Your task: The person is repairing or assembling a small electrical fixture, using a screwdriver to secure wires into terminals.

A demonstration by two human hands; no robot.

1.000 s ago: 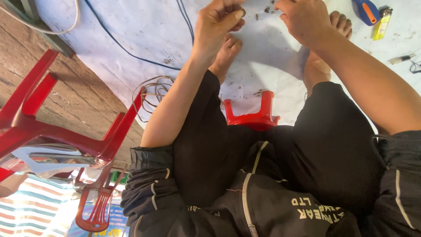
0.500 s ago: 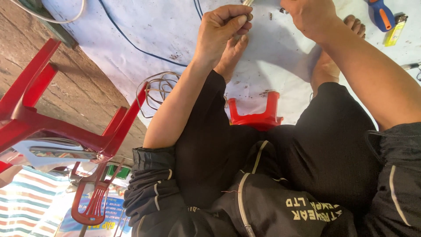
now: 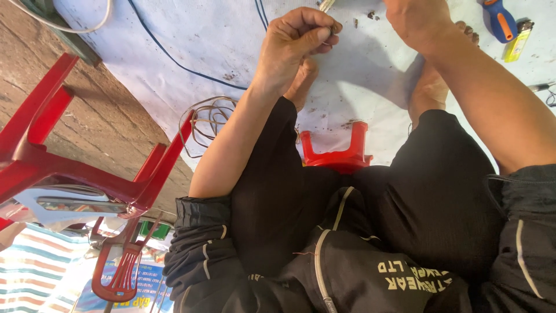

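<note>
The left hand [image 3: 292,49] is seen raised over the pale sheet [image 3: 220,40] on the floor, with its grip pressed together: thumb and fingers are pinched on a thin pale wire [image 3: 326,6], which runs up from the fingertips and is cut by the top edge of the view. The right hand [image 3: 418,22] is seen just beside it at the top edge; it is closed into a loose fist, but what is held inside cannot be told, because the fingers are out of view.

Below the hands, the two bare feet are rested on the sheet, and a small red stool [image 3: 337,153] is seen between the legs in black trousers. A thin blue cable [image 3: 174,61] is laid across the sheet, and a coil of brown wire [image 3: 208,119] is found at its edge near the left elbow. At the top right, a screwdriver with a blue and orange handle [image 3: 499,20] and a yellow lighter [image 3: 517,42] are laid close together. A red plastic chair [image 3: 69,174] is placed on the left, on the brown floor
</note>
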